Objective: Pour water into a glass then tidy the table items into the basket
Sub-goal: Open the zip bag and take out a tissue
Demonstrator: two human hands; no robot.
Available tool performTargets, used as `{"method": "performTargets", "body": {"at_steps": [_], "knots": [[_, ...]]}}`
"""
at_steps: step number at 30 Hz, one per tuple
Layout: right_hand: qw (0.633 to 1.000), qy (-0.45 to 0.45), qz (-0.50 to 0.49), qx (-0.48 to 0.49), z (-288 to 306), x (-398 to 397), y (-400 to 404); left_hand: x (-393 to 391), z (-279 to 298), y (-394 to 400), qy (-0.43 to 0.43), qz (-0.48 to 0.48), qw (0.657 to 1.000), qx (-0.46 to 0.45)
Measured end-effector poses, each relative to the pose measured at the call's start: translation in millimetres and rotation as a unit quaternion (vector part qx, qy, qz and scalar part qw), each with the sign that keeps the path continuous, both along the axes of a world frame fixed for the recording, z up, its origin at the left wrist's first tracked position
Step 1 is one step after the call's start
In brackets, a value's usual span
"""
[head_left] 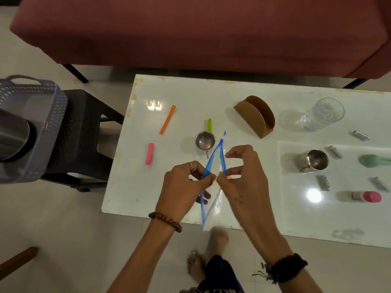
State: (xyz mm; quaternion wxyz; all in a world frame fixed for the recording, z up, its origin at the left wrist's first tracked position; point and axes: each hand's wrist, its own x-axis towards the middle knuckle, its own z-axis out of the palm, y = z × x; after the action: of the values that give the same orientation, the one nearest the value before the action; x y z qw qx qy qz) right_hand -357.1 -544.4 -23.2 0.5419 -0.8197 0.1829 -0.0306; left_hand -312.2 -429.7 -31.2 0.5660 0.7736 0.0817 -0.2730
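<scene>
Both hands over the near edge of the tabletop (254, 216), each pinched on a clear zip-top bag (211, 208) with a blue seal strip. Left hand (184, 187): thumb and forefinger closed on the left lip of the bag mouth, other fingers curled under; ring on one finger, bead bracelet at the wrist. Right hand (243, 176): fingertips closed on the right lip, index finger raised and bent, dark band at the wrist. Bag mouth is pulled apart into a narrow diamond; bag body hangs down past the tabletop edge. Some motion blur on the bag. Glass (322, 114) stands at the far right of the tabletop, water level hard to read. Basket (31, 132), grey perforated plastic, sits on a dark stool (84, 140) left of the tabletop, with a steel vessel (12, 140) in it. On the tabletop: orange clip (167, 119), pink clip (150, 153), green clip (209, 125) just behind a small steel cup (204, 140), brown napkin holder (255, 116), steel mug (314, 160), pink-capped bottle (367, 196) lying on its side, green spoon (374, 160), several small metal hinges (323, 182).
</scene>
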Motion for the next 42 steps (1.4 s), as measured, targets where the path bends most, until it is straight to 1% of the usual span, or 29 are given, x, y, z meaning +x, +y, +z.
{"method": "performTargets", "body": {"at_steps": [2, 5, 6, 7, 10, 12, 14, 15, 16, 17, 18, 20, 21, 22, 23, 24, 25, 26, 27, 28, 32, 35, 39, 42], "knots": [[0.996, 0.000, 0.019, -0.090, 2.4, -4.9, -10.1, -2.8, 0.2, 6.8, -0.027, 0.040, 0.999, 0.008], [0.964, 0.044, 0.063, -0.256, 4.0, -12.5, -21.8, -4.0, 0.8, 16.2, -0.063, 0.064, 0.996, 0.020], [0.955, 0.060, 0.078, -0.278, 2.1, -13.9, -21.9, -6.0, 1.4, 16.7, -0.070, 0.054, 0.996, 0.018], [0.955, 0.073, 0.088, -0.274, -0.7, -14.5, -19.7, -9.4, 2.0, 15.6, -0.074, 0.036, 0.997, 0.013], [0.968, 0.101, 0.096, -0.208, -9.3, -9.6, -5.0, -20.8, 4.0, 6.4, -0.085, -0.012, 0.996, -0.023], [0.969, 0.125, 0.096, -0.191, -16.8, -2.2, 1.1, -22.7, 0.9, 4.3, -0.099, -0.031, 0.994, -0.032], [0.976, 0.138, 0.083, -0.145, -21.6, 4.8, -0.6, -20.7, -4.3, 7.1, -0.083, -0.039, 0.994, -0.057], [0.981, 0.143, 0.075, -0.102, -23.2, 7.4, -3.2, -19.9, -7.5, 9.7, -0.058, -0.024, 0.994, -0.094], [0.985, 0.153, 0.068, -0.050, -23.9, 9.2, -6.3, -19.2, -12.4, 13.1, -0.036, 0.012, 0.990, -0.133], [0.984, 0.164, 0.063, 0.008, -23.9, 10.0, -9.1, -18.2, -18.9, 17.7, -0.025, 0.069, 0.985, -0.156], [0.981, 0.174, 0.060, 0.066, -23.4, 9.8, -11.7, -16.9, -26.9, 22.2, -0.022, 0.138, 0.978, -0.158], [0.968, 0.183, 0.061, 0.161, -21.9, 6.8, -16.0, -14.3, -48.5, 31.0, -0.011, 0.261, 0.958, -0.117], [0.961, 0.181, 0.061, 0.198, -21.0, 4.6, -18.4, -14.3, -62.2, 33.7, 0.017, 0.290, 0.953, -0.086], [0.956, 0.173, 0.060, 0.230, -19.7, 2.5, -21.2, -16.2, -74.4, 34.2, 0.063, 0.297, 0.950, -0.067], [0.951, 0.155, 0.062, 0.261, -18.4, -0.2, -24.1, -19.3, -85.9, 33.2, 0.126, 0.285, 0.947, -0.083], [0.945, 0.136, 0.061, 0.290, -16.9, -2.4, -27.4, -22.9, -96.1, 29.5, 0.197, 0.265, 0.934, -0.136], [0.941, 0.121, 0.054, 0.313, -15.0, -4.8, -30.9, -27.4, -105.2, 24.5, 0.261, 0.245, 0.909, -0.212], [0.939, 0.112, 0.045, 0.323, -13.7, -7.0, -34.9, -31.5, -110.8, 19.1, 0.309, 0.228, 0.882, -0.273], [0.941, 0.106, 0.039, 0.319, -14.3, -9.0, -40.3, -34.2, -113.6, 14.9, 0.331, 0.216, 0.865, -0.308], [0.946, 0.097, 0.035, 0.308, -15.4, -10.1, -45.7, -34.1, -115.3, 12.7, 0.327, 0.205, 0.866, -0.317], [0.970, 0.058, 0.021, 0.237, -21.7, -11.3, -60.3, -24.7, -117.2, 16.2, 0.200, 0.188, 0.913, -0.302], [0.980, 0.053, 0.026, 0.192, -26.2, -11.8, -56.0, -17.4, -116.2, 31.7, 0.157, 0.178, 0.933, -0.270], [0.972, 0.081, -0.018, 0.221, -34.5, -11.3, -43.8, -13.1, -118.7, 53.1, 0.136, 0.205, 0.939, -0.240], [0.972, 0.088, -0.073, 0.205, -46.2, -11.4, -45.0, -12.4, -118.3, 76.4, 0.131, 0.265, 0.925, -0.237]]}}
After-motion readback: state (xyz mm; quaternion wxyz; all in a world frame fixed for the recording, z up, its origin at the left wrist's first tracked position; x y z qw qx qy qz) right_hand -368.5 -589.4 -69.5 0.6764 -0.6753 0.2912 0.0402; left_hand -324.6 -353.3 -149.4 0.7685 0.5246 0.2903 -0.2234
